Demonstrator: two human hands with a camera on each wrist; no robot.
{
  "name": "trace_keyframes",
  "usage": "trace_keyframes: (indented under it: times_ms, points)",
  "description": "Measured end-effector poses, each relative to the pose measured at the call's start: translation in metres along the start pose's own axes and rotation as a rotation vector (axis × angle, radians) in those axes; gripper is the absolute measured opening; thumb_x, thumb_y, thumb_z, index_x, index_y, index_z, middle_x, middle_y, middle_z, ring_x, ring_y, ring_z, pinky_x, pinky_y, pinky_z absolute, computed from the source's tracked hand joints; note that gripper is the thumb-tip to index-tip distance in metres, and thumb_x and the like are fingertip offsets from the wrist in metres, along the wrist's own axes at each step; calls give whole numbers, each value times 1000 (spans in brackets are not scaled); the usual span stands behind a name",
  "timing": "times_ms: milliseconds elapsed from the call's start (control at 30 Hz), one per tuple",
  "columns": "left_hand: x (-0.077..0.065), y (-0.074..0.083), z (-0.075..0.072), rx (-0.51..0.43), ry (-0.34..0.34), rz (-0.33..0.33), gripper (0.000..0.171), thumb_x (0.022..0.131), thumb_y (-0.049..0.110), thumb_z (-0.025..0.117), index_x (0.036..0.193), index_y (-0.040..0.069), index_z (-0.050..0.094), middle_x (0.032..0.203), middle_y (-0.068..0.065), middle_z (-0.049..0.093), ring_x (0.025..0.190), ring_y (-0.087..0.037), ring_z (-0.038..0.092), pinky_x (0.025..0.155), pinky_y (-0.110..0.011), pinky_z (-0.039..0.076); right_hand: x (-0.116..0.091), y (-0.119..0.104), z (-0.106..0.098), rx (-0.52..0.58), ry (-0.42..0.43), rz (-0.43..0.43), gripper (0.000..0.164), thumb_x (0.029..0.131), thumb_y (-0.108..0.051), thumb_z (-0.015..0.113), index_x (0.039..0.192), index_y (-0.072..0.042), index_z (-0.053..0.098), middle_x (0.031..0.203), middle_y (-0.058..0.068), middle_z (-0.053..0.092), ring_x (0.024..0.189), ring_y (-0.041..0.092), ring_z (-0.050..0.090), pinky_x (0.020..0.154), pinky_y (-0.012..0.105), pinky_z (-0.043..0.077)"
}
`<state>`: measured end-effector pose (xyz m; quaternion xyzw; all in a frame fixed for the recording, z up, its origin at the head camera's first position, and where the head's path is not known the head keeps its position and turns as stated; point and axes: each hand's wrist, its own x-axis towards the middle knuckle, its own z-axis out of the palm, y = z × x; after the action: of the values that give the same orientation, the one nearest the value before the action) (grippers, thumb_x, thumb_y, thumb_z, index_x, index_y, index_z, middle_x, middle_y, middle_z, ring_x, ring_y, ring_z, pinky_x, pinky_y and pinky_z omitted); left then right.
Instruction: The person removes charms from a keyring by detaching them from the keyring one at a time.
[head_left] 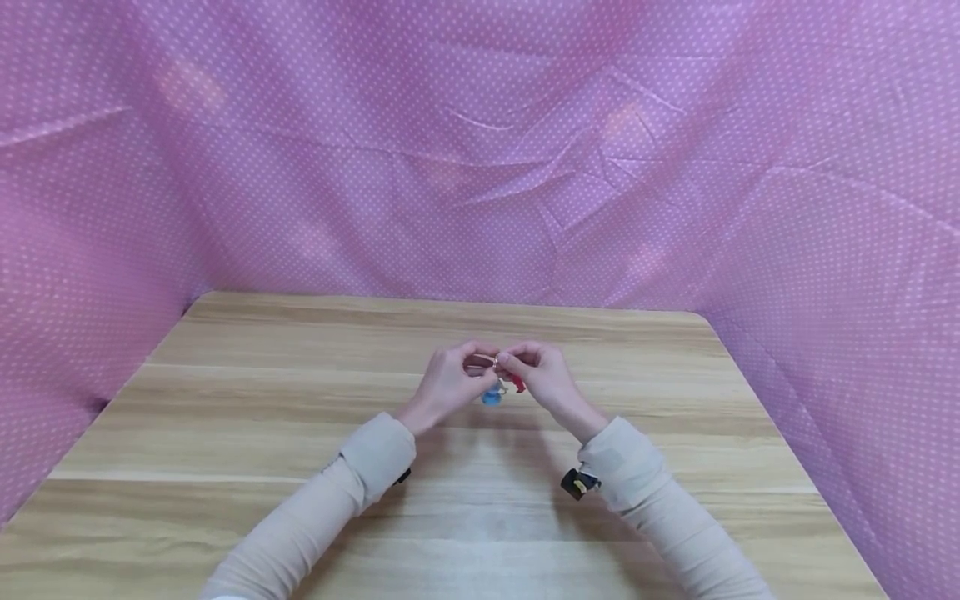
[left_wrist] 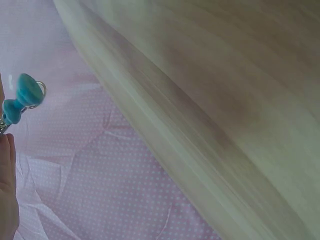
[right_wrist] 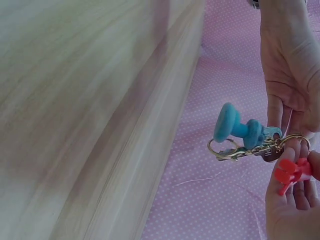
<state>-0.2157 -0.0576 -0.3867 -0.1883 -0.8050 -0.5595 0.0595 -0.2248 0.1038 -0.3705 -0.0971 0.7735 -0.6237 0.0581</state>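
Observation:
Above the tabletop my left hand [head_left: 453, 383] and right hand [head_left: 546, 379] meet fingertip to fingertip at a gold keyring [right_wrist: 297, 137]. Both pinch it with thumb and fingers. From the ring hangs a gold chain [right_wrist: 245, 151] with a small loop at its far end. A blue pawn-shaped charm [right_wrist: 227, 122] dangles there too, also visible at the left edge of the left wrist view. Close to the right fingers is a small red charm [right_wrist: 292, 172]. Metal pieces beside the ring are partly hidden by the fingers, and their exact kind is unclear.
The wood-grain table [head_left: 225, 400] spreads under both arms, with rounded far corners. Pink dotted cloth [head_left: 480, 167] hangs behind and on both sides. A dark wrist camera [head_left: 579, 483] sits under the right cuff.

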Motion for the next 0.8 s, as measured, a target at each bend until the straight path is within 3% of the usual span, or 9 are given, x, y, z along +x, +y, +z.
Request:
trace_keyframes:
  times_ms: [133, 300, 667, 800]
  points:
    - [0, -1, 0, 13, 25, 11, 24, 79, 6, 62, 103, 4, 64, 98, -13, 69, 85, -20, 68, 71, -19, 55, -1, -1, 3, -15, 18, -10, 17, 88, -10, 60, 96, 5, 63, 77, 1, 68, 65, 5, 61, 55, 20, 49]
    - [2, -1, -2, 26, 54, -33, 21, 79, 12, 65, 101, 9, 65, 98, -9, 69, 85, -19, 68, 71, -22, 56, -2, -2, 4, -66, 17, -53, 17, 89, -11, 59, 94, 5, 64, 78, 5, 67, 65, 6, 60, 55, 24, 50]
    - [4, 2, -4, -22, 60, -143, 26, 80, 19, 66, 104, 10, 64, 100, -6, 69, 90, -17, 67, 76, -29, 56, -4, 0, 5, -144, 22, -129, 13, 89, -8, 58, 92, 3, 65, 80, 12, 66, 64, 8, 56, 54, 19, 46]
    - [5, 2, -5, -25, 45, -145, 29, 82, 21, 66, 109, 11, 65, 102, -4, 69, 90, -17, 67, 77, -32, 56, -3, 0, 5, -163, 24, -137, 13, 89, -8, 58, 92, 3, 65, 80, 12, 66, 65, 12, 56, 53, 19, 45]
